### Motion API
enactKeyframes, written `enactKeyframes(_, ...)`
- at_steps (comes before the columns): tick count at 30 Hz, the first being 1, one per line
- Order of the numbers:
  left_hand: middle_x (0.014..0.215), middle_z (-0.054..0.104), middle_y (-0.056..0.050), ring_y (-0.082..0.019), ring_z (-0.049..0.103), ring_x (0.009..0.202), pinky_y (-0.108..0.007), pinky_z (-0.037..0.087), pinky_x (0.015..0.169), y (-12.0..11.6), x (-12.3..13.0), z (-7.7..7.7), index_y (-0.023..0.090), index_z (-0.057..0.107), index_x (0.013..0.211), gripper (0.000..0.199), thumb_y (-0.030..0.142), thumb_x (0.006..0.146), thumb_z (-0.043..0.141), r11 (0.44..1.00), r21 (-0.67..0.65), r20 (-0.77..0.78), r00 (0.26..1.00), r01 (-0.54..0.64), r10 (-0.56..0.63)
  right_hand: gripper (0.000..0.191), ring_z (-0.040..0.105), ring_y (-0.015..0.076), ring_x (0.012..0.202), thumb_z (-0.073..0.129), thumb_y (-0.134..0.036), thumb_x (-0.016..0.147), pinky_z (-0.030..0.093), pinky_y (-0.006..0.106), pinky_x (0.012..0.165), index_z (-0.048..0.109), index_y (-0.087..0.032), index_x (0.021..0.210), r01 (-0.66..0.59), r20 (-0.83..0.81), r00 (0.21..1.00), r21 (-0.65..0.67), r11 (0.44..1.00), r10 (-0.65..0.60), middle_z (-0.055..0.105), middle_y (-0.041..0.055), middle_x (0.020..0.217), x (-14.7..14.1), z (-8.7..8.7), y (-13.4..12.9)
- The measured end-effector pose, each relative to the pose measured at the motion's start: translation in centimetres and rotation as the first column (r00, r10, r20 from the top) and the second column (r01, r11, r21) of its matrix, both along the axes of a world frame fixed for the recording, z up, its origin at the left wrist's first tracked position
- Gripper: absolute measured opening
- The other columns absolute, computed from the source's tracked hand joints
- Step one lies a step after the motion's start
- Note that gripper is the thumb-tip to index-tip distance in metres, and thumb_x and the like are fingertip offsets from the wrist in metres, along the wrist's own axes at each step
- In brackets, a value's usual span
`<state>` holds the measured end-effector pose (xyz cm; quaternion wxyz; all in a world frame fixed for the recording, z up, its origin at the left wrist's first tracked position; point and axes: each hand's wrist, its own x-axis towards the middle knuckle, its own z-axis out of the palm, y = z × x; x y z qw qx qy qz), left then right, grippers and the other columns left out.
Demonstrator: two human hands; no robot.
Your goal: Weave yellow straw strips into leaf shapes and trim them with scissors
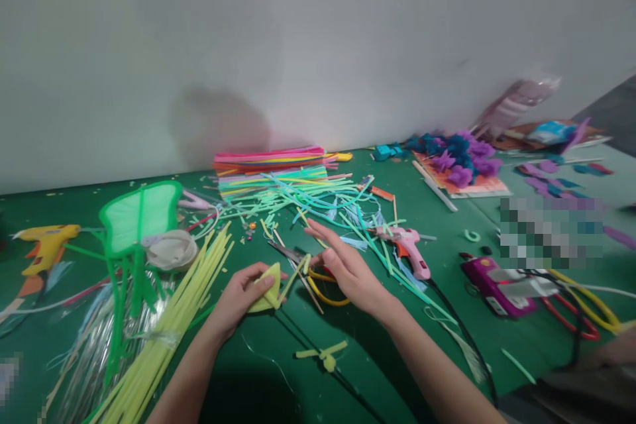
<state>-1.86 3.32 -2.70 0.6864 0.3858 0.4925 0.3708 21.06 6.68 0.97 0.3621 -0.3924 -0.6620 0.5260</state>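
My left hand (243,291) pinches a yellow-green leaf-like piece (268,291) between thumb and fingers, near the middle of the table. A thin yellow-green strip (292,283) runs from this piece up toward my right hand (345,268). The fingers of my right hand are extended, and its thumb and forefinger are near the strip's upper end. Scissors (325,288) with yellow handles lie just beneath and behind my hands. Below them, a dark thin stem bears a small yellow-green knot with two side pieces (325,358).
A pink glue gun (410,248) lies right of my hands, a yellow one (47,248) far left. Yellow-green strips (169,338) and a green mesh shape (142,212) lie left. Colored strips (271,162) sit against the wall. A purple power block (497,288) is at right, near another person's arm.
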Motion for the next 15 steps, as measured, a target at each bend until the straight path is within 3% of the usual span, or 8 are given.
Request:
enactKeyframes(3, 0.078, 0.072, -0.005, -0.022, 0.071, 0.070, -0.027, 0.053, 0.065, 0.0, 0.0, 0.1, 0.015, 0.069, 0.094, 0.038, 0.047, 0.073, 0.073, 1.000, -0.007, -0.004, 1.000, 0.002, -0.002, 0.049, 0.061, 0.0201, 0.101, 0.060, -0.043, 0.088, 0.051, 0.037, 0.089, 0.050, -0.032, 0.135, 0.045, 0.159, 0.984, 0.244, 0.969, -0.086, 0.050, 0.0092, 0.135, 0.4, 0.1, 0.1)
enactKeyframes(6, 0.077, 0.072, -0.005, -0.022, 0.071, 0.070, -0.027, 0.052, 0.065, 0.0, 0.0, -0.1, 0.015, 0.068, 0.094, 0.038, 0.047, 0.074, 0.072, 1.000, -0.006, 0.004, 1.000, 0.013, -0.013, 0.026, 0.055, 0.0217, 0.103, 0.065, -0.032, 0.085, 0.049, 0.038, 0.087, 0.069, -0.032, 0.111, -0.040, 0.295, 0.947, 0.511, 0.858, -0.131, 0.056, 0.0076, 0.122, 0.3, 0.1, -0.1)
enactKeyframes(9, 0.082, 0.071, -0.004, -0.020, 0.070, 0.072, -0.026, 0.052, 0.067, 0.0, -0.1, -0.5, 0.016, 0.066, 0.094, 0.034, 0.045, 0.077, 0.070, 1.000, 0.005, 0.013, 1.000, 0.022, -0.022, 0.018, 0.055, 0.0194, 0.091, 0.061, -0.026, 0.088, 0.049, 0.035, 0.077, 0.074, -0.031, 0.099, -0.055, 0.296, 0.939, 0.628, 0.776, -0.173, 0.060, 0.0081, 0.109, -0.3, 0.3, -0.6)
enactKeyframes(11, 0.082, 0.070, -0.003, -0.019, 0.069, 0.070, -0.026, 0.053, 0.067, 0.0, 0.0, -0.7, 0.017, 0.065, 0.092, 0.030, 0.043, 0.078, 0.069, 0.999, 0.022, 0.017, 0.999, 0.028, -0.028, 0.018, 0.057, 0.0180, 0.087, 0.062, -0.025, 0.087, 0.050, 0.033, 0.074, 0.074, -0.030, 0.100, -0.030, 0.215, 0.968, 0.612, 0.790, -0.129, 0.063, 0.0073, 0.101, -0.8, 1.1, -1.1)
enactKeyframes(15, 0.077, 0.068, -0.001, -0.018, 0.067, 0.068, -0.026, 0.053, 0.066, 0.1, 0.2, -0.6, 0.017, 0.064, 0.088, 0.029, 0.043, 0.077, 0.071, 0.997, 0.070, -0.009, 0.999, 0.044, -0.044, 0.019, 0.064, 0.0156, 0.080, 0.062, -0.023, 0.088, 0.053, 0.031, 0.075, 0.072, -0.031, 0.102, -0.045, 0.033, 0.999, 0.483, 0.875, 0.033, 0.071, 0.0012, 0.083, -1.8, 3.8, -1.8)
